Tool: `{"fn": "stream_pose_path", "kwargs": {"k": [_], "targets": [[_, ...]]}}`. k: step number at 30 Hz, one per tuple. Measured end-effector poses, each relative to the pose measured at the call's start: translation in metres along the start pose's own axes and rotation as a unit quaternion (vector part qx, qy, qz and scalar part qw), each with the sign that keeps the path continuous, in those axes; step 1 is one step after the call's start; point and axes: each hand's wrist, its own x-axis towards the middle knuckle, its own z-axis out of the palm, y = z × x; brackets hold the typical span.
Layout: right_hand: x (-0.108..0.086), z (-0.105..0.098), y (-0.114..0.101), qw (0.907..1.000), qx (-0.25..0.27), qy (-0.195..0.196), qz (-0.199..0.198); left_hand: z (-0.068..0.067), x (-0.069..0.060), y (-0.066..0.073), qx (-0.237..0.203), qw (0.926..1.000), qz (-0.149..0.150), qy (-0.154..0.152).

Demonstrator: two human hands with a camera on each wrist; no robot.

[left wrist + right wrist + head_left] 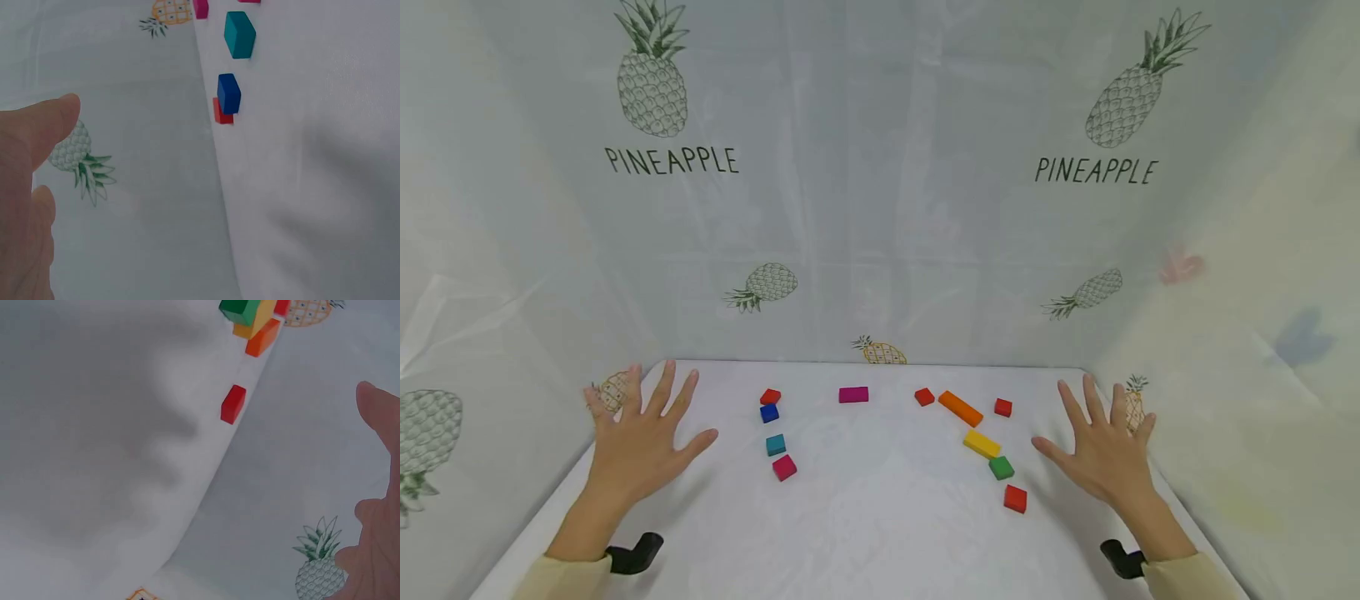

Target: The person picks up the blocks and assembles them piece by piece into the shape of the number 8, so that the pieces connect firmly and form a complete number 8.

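Note:
My left hand [638,442] is spread with straight fingers above the left side of the table, holding nothing. Nearest to it are a red block [771,397], a blue block [769,413], a teal block [776,445] and a crimson block [785,467]. On the right, my right hand [1105,454] is likewise spread and holds nothing. Near it lie a red block [1003,407], a long orange block [960,409], a yellow block [982,443], a green block [1002,467] and another red block [1015,499].
A magenta block [853,395] and a small red block [924,397] lie toward the back of the white table [880,533]. A pineapple-printed curtain [880,183] hangs behind the table and along both sides. Each wrist wears a black strap [636,554].

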Motion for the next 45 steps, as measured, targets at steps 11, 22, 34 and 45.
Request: {"fn": "stream_pose_path", "kwargs": {"k": [11,22,34,45], "targets": [[0.023,0.004,-0.026,0.9996,0.014,-0.005,-0.024,0.011,0.014,0.027,-0.01,0.9998,0.016,-0.004],[0.045,0.012,-0.049,0.9985,0.03,-0.041,-0.021,0.021,0.02,0.063,-0.048,0.998,0.016,-0.038],[0.065,0.039,-0.058,0.992,0.094,-0.083,-0.014,0.03,0.016,0.091,-0.117,0.9888,0.005,-0.093],[0.078,0.052,-0.063,0.982,0.152,-0.112,-0.001,0.04,0.012,0.097,-0.148,0.9835,0.001,-0.103]]}}
